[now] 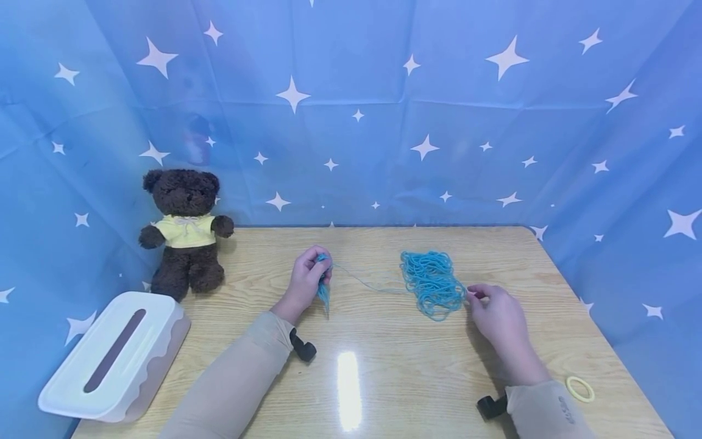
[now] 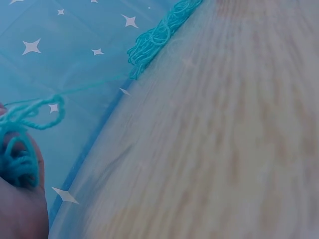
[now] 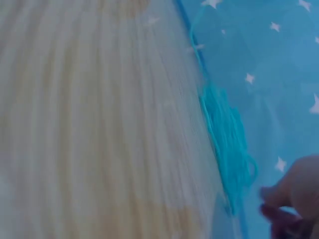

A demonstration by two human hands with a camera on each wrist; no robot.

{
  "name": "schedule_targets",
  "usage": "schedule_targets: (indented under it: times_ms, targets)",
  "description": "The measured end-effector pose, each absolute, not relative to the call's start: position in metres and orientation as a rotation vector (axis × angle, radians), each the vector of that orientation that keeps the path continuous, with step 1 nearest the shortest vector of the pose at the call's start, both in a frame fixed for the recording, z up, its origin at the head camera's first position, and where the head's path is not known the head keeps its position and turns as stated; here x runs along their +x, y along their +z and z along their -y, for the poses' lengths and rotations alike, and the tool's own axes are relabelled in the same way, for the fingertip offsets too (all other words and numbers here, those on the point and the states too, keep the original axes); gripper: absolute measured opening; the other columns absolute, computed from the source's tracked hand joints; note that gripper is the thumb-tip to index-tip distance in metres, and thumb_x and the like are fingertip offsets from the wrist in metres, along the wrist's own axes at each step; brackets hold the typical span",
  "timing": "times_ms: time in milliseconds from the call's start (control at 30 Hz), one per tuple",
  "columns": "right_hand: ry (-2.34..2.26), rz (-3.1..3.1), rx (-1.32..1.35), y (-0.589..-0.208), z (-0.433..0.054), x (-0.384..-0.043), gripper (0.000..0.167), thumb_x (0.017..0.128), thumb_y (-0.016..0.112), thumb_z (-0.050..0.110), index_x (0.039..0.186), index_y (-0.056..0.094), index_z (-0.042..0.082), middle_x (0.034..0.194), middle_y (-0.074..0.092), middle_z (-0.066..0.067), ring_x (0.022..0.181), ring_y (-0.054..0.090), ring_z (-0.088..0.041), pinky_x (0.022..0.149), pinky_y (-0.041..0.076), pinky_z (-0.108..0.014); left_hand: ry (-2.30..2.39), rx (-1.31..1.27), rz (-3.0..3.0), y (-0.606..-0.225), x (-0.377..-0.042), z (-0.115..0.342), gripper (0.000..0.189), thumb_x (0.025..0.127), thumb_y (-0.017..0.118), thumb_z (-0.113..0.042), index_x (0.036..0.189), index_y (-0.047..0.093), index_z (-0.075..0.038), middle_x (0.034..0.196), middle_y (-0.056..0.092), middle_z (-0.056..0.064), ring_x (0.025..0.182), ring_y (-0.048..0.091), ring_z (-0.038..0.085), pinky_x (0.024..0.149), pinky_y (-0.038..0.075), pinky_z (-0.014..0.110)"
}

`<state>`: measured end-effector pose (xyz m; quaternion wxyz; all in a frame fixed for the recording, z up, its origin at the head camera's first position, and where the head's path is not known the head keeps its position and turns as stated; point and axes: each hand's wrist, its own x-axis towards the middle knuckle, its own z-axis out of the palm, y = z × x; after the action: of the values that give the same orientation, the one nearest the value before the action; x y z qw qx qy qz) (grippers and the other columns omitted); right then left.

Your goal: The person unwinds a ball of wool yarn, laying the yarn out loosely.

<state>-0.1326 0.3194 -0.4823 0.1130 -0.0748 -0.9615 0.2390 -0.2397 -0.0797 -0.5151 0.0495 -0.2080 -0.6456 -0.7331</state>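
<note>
A loose heap of turquoise yarn point(image 1: 433, 283) lies in wavy loops on the table, right of centre. My left hand point(image 1: 308, 277) grips a small looped bundle of the same yarn point(image 2: 19, 159), and its tail hangs below the fingers. From that bundle a single strand runs slackly across to the heap. At the heap's right edge, my right hand point(image 1: 499, 314) pinches a bit of yarn between thumb and forefinger. The right wrist view is blurred, with the fingers point(image 3: 294, 191) beside the heap's near end.
A dark brown teddy bear point(image 1: 186, 228) in a yellow top stands at the back left. Before it sits a white tissue box point(image 1: 117, 353) with a slot. A pale yellow ring point(image 1: 580, 389) lies by the right sleeve. Behind the wooden table point(image 1: 395, 378) hangs a blue star-patterned cloth point(image 1: 356, 158).
</note>
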Motion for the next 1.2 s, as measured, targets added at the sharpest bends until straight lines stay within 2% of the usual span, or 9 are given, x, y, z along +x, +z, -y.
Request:
schedule_targets:
  times_ms: [67,167,433,533,667,800,900,1100,1200]
  targets:
    - [0.713,2.73,-0.149,-0.48,-0.306,-0.136,0.023,0.107,0.068,0.017,0.123,0.079,0.005,0.118,0.076,-0.022,0.081,0.066,-0.028,0.067,0.048,-0.036,-2.238,-0.651,1.972,-0.515,-0.239,0.08,0.017,0.106,0.051,-0.007,0.099,0.056,0.009,0.073,0.057,-0.001,0.059,0.054,0.008,0.058,0.049,0.02]
    - [0.744,2.603,0.019,-0.481,-0.278,-0.143,0.019,0.105,0.072,0.014,0.119,0.081,0.006,0.112,0.077,-0.018,0.073,0.063,-0.02,0.064,0.048,-0.032,-2.236,-0.666,1.982,-0.514,-0.238,0.079,0.017,0.107,0.051,-0.006,0.1,0.056,0.008,0.074,0.057,-0.001,0.06,0.054,0.009,0.058,0.049,0.021]
    - [0.889,2.655,0.463,-0.482,-0.175,-0.162,0.035,0.104,0.078,0.02,0.136,0.075,0.007,0.132,0.078,-0.015,0.085,0.076,-0.018,0.075,0.064,-0.035,-2.23,-0.707,2.008,-0.517,-0.238,0.082,0.016,0.106,0.051,-0.005,0.101,0.056,0.009,0.074,0.059,-0.001,0.059,0.055,0.008,0.057,0.05,0.022]
    - [0.934,2.677,0.508,-0.484,-0.142,-0.171,0.038,0.105,0.077,0.022,0.14,0.073,0.008,0.134,0.078,-0.014,0.083,0.074,-0.014,0.074,0.063,-0.031,-2.239,-0.725,2.012,-0.517,-0.238,0.081,0.015,0.106,0.051,-0.005,0.101,0.057,0.009,0.074,0.059,-0.002,0.059,0.055,0.012,0.057,0.051,0.024]
    - [0.974,2.673,0.444,-0.487,-0.116,-0.183,0.032,0.108,0.072,0.025,0.137,0.076,0.011,0.125,0.081,-0.008,0.074,0.063,-0.007,0.067,0.055,-0.024,-2.241,-0.737,2.018,-0.517,-0.238,0.081,0.014,0.105,0.052,-0.004,0.101,0.058,0.008,0.075,0.059,-0.001,0.059,0.054,0.015,0.056,0.05,0.026]
    - [1.014,2.63,0.366,-0.491,-0.109,-0.189,0.022,0.108,0.072,0.023,0.125,0.082,0.014,0.112,0.082,-0.005,0.066,0.056,-0.005,0.061,0.05,-0.023,-2.236,-0.743,2.019,-0.516,-0.239,0.08,0.014,0.105,0.052,-0.004,0.101,0.058,0.008,0.075,0.059,0.0,0.059,0.055,0.013,0.056,0.05,0.027]
    - [1.02,2.617,0.35,-0.492,-0.114,-0.188,0.017,0.107,0.074,0.021,0.119,0.083,0.015,0.11,0.082,-0.005,0.068,0.059,-0.007,0.063,0.052,-0.025,-2.24,-0.75,2.01,-0.515,-0.239,0.079,0.014,0.106,0.052,-0.004,0.101,0.058,0.009,0.075,0.059,0.0,0.059,0.054,0.011,0.056,0.049,0.025]
    - [0.924,2.644,0.374,-0.488,-0.145,-0.177,0.02,0.107,0.072,0.014,0.124,0.081,0.012,0.117,0.081,-0.008,0.09,0.074,-0.02,0.078,0.064,-0.037,-2.234,-0.729,2.017,-0.515,-0.238,0.08,0.015,0.106,0.052,-0.003,0.1,0.059,0.009,0.075,0.059,0.0,0.06,0.055,0.012,0.056,0.05,0.025]
    - [0.83,2.613,0.4,-0.484,-0.169,-0.17,0.02,0.105,0.073,0.01,0.124,0.081,0.009,0.116,0.081,-0.011,0.094,0.077,-0.026,0.079,0.066,-0.042,-2.224,-0.71,2.03,-0.516,-0.238,0.08,0.016,0.106,0.052,-0.004,0.1,0.06,0.008,0.075,0.059,0.001,0.059,0.055,0.016,0.056,0.051,0.026]
